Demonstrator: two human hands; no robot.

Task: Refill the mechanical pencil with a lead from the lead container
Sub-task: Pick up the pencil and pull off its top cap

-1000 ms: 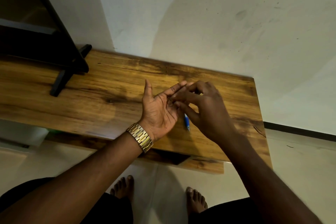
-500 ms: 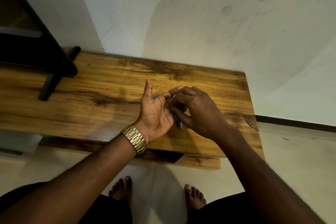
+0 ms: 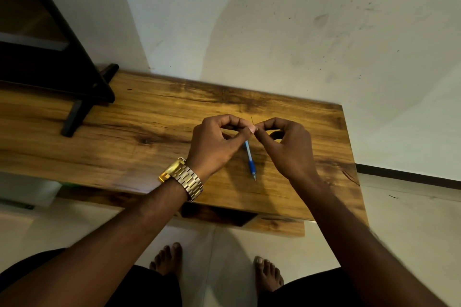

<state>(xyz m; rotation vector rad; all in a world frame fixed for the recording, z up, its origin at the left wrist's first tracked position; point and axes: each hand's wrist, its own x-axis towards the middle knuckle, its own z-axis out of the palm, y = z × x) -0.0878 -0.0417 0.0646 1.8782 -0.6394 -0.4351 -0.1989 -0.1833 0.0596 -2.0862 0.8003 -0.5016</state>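
Note:
A blue and white mechanical pencil (image 3: pixel 249 159) hangs over the wooden table (image 3: pixel 124 137), its tip pointing towards me. My left hand (image 3: pixel 214 147), with a gold watch on its wrist, pinches the pencil's top end between thumb and forefinger. My right hand (image 3: pixel 289 149) meets it fingertip to fingertip and pinches a thin dark lead (image 3: pixel 252 120), which sticks up just above the fingers. The lead container is not in sight.
A black stand with a slanted foot (image 3: pixel 74 117) occupies the table's left end. A pale wall (image 3: pixel 274 45) runs right behind the table. The table's right edge (image 3: pixel 349 157) lies close to my right hand. My bare feet are on the tiled floor below.
My left hand has turned from palm-up and open to a pinch on the pencil's top. My right hand has lifted out of the palm with the lead. More of the pencil now shows.

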